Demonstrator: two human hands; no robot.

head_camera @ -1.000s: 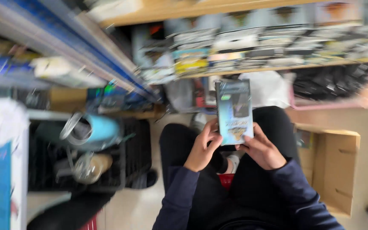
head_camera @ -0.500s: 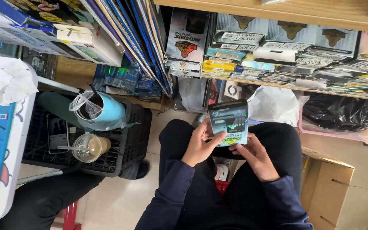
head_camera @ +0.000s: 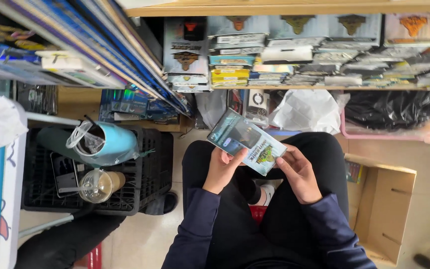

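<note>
I am seated, dark trousers and navy sleeves below me. Both hands hold a flat rectangular packet (head_camera: pixel 245 141) with a glossy dark picture side and a pale printed end, tilted down to the right above my knees. My left hand (head_camera: pixel 223 169) grips its lower left edge, thumb on the front. My right hand (head_camera: pixel 298 172) pinches its lower right corner with the fingertips.
A wooden shelf (head_camera: pixel 284 87) ahead carries stacks of similar packets. A black crate (head_camera: pixel 148 172) at left holds a light blue tumbler (head_camera: pixel 106 144), an iced drink cup (head_camera: pixel 98 185) and a phone (head_camera: pixel 64 172). An open cardboard box (head_camera: pixel 386 209) stands at right. White and black bags lie under the shelf.
The packet has turned from nearly upright to a slant down to the right. My view has shifted, showing more of the shelf and less of the floor.
</note>
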